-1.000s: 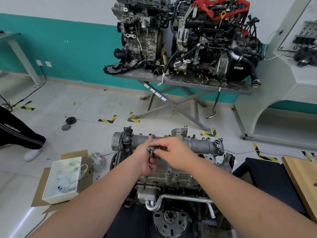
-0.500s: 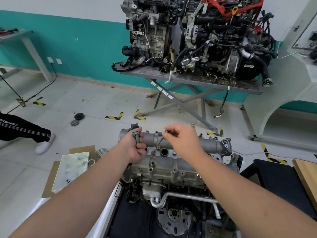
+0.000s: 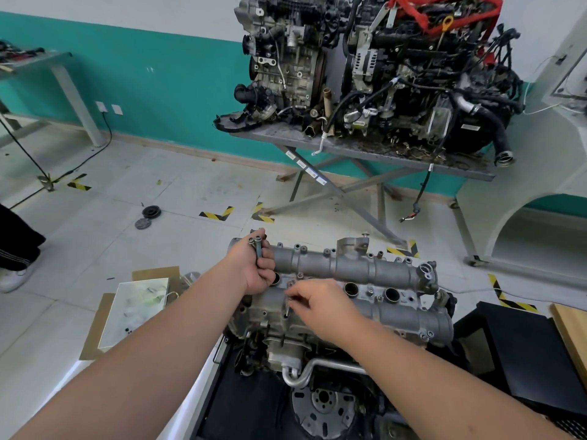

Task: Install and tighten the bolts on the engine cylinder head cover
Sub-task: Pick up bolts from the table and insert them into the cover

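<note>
The grey aluminium cylinder head cover (image 3: 374,268) lies across the top of the engine in front of me, with bolt bosses and round plug holes along it. My left hand (image 3: 254,268) hovers over its left end and grips a small bundle of spare bolts (image 3: 258,247), heads up. My right hand (image 3: 320,300) pinches a single bolt (image 3: 287,301) by its head. That bolt stands upright, its tip at a hole on the near left part of the cover. Several bolts stand in the far row of bosses.
A white tray (image 3: 136,309) of small parts sits on cardboard to the left. Two engines stand on a grey metal table (image 3: 365,147) behind. A black block (image 3: 533,350) and a wooden board (image 3: 571,331) lie to the right. A person's leg and shoe (image 3: 16,265) are at far left.
My right hand took one bolt from the bundle, moved toward me and lowered it to a hole on the near side of the cover. My left hand rose slightly, still holding the bundle.
</note>
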A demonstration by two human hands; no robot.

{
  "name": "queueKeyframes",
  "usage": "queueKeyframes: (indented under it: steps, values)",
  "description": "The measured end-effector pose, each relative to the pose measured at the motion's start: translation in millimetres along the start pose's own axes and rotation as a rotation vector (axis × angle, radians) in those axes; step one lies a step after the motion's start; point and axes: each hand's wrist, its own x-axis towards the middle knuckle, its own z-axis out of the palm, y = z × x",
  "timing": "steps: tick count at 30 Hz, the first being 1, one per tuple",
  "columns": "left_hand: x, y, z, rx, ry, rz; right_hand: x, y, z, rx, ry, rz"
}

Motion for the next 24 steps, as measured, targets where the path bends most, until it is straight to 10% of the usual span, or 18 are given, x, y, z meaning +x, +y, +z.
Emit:
queueKeyframes:
  steps: [24]
  values:
    - [1,-14,-7,0.081,0.039,-0.015,-26,25,25,-0.334,-0.138,-0.271]
